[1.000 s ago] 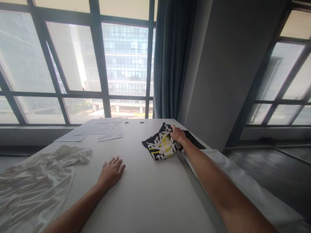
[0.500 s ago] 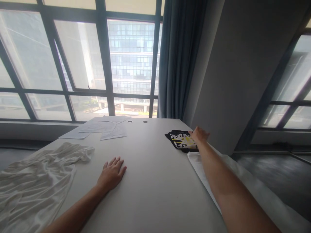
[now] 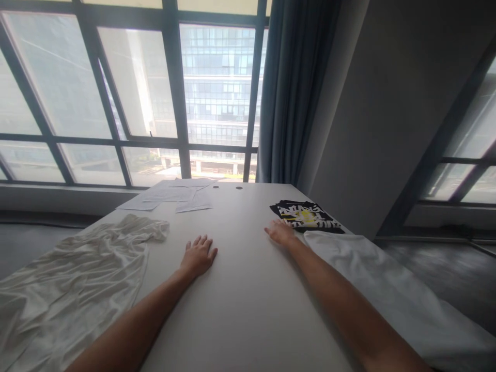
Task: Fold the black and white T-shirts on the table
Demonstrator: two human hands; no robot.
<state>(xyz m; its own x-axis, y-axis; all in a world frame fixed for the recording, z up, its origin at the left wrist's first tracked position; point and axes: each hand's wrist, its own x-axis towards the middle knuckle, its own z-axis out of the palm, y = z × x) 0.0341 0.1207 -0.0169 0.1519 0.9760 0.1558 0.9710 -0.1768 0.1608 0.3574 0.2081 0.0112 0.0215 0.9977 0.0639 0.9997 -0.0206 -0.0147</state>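
Note:
My left hand (image 3: 199,255) rests palm down on the white table (image 3: 236,299), its fingers spread and nothing in it. Close to the near left corner of a folded black cloth (image 3: 310,216), my right hand (image 3: 282,232) reaches out with its fingers apart. The cloth carries white lettering and a yellow print, and looks like a folded T-shirt. Whether the fingertips touch it I cannot tell. Right of my right forearm, a smooth white cloth (image 3: 372,274) lies along the table's right side. A rumpled white cloth (image 3: 101,263) is spread to the left of my left hand.
Several white sheets of paper (image 3: 170,194) lie at the far left of the table. Two round grommets (image 3: 239,188) sit near its far edge. Beyond stand large windows, a dark blue curtain (image 3: 298,98) and a grey pillar (image 3: 372,124).
My right hand has moved left, from the right part of the black cloth to its near left corner. The cloth's print now shows more fully. The view has shifted slightly.

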